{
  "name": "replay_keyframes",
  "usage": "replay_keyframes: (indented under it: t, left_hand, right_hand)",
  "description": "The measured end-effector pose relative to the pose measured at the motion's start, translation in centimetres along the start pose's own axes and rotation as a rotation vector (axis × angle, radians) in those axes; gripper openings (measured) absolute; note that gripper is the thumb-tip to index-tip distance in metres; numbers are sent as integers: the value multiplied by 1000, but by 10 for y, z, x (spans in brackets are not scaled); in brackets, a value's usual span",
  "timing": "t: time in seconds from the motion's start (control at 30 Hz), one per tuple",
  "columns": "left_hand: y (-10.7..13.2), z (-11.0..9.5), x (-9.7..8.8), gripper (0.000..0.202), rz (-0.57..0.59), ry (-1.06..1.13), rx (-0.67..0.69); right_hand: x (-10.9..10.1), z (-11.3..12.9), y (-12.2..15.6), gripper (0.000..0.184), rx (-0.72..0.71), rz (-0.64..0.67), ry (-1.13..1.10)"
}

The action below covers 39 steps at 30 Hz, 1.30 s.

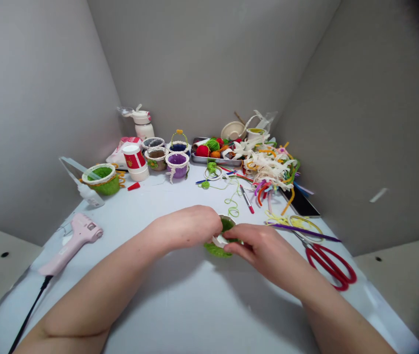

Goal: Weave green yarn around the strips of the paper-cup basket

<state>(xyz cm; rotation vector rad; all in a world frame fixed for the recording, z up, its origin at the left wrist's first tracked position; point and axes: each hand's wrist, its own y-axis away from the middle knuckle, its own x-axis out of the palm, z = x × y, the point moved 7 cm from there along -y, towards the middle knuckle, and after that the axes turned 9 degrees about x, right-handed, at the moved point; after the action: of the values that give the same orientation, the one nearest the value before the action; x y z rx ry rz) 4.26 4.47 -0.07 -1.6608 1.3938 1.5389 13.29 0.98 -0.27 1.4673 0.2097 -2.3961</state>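
Observation:
A small green yarn-covered cup (218, 250) is at the middle of the table, between my two hands. A short white strip (220, 241) lies along its near rim. My left hand (196, 225) is closed with curled fingers at the cup's left rim, and its fingertips are mostly hidden. From the right, my right hand (255, 241) pinches the white strip against the rim with thumb and fingers. Green yarn (233, 206) trails on the table just beyond the cup.
A pink glue gun (74, 241) lies at left, near a green basket (102, 181) and a glue bottle (90, 195). Small decorated pots (177, 165) stand behind. Right are red-handled scissors (329, 265), a purple crochet hook (305, 231), a marker (247, 199) and a trimmings pile (268, 167).

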Motion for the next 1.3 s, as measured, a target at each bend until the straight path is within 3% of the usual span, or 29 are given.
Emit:
replay_keyframes:
  t: [0.1,0.2,0.3,0.43,0.5,0.67,0.93,1.13,1.3]
  left_hand:
    - [7,0,-4,13,-40,55,20]
    - [15,-4,-12,14,-95,126,62]
    - [20,-1,-27,21,-249,160,55]
    - [17,18,-37,25,-490,55,-144]
    - [9,23,-30,23,-479,27,-192]
    - [-7,24,-14,18,-324,-43,-264]
    - [-13,18,-11,22,-238,-155,-300]
    - [-15,18,-8,23,-262,-173,-297]
    - [-13,19,-9,21,-298,-155,-285]
  right_hand:
    - [-26,-12,6,25,53,-172,-62]
    - [-39,-24,6,28,136,-249,-65]
    - [-38,-28,0,31,168,-230,7]
    - [-27,-23,-12,38,219,-137,202]
    - [-24,-20,-20,39,247,-85,315]
    - [-18,-11,-38,29,273,36,543]
    - [-5,-6,-47,24,266,133,595]
    - [-3,-8,-47,24,241,129,610]
    - [-12,-5,-48,25,196,-3,550]
